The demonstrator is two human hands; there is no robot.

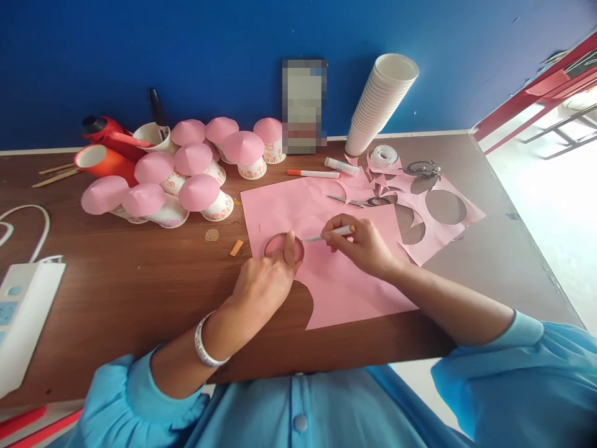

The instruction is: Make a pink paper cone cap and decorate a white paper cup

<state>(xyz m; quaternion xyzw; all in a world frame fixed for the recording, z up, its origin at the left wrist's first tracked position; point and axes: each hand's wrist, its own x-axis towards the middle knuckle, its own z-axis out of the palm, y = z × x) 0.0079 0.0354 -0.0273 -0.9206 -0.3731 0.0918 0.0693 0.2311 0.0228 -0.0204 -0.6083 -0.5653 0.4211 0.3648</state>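
Note:
A sheet of pink paper [354, 274] with a curved cut in its lower left lies before me. On its left edge rests a thin round bangle [265, 247], with pink paper showing inside it. My left hand [268, 277] holds this bangle down, the index finger stretched across it and the other fingers curled and partly hidden. Just to the right, my right hand [359, 242] grips a white marker [342, 230] with an orange end. The marker's tip points left, close to the bangle's right edge; whether it touches the paper I cannot tell.
Pink-capped paper cups [198, 193] stand at the back left, by a red hair dryer [114, 137]. Behind the sheet lie scissors [359, 202], a capped marker [313, 174] and a glue stick [341, 166]. Stacked cups [382, 102] lean on the wall. A power strip [28, 317] lies left.

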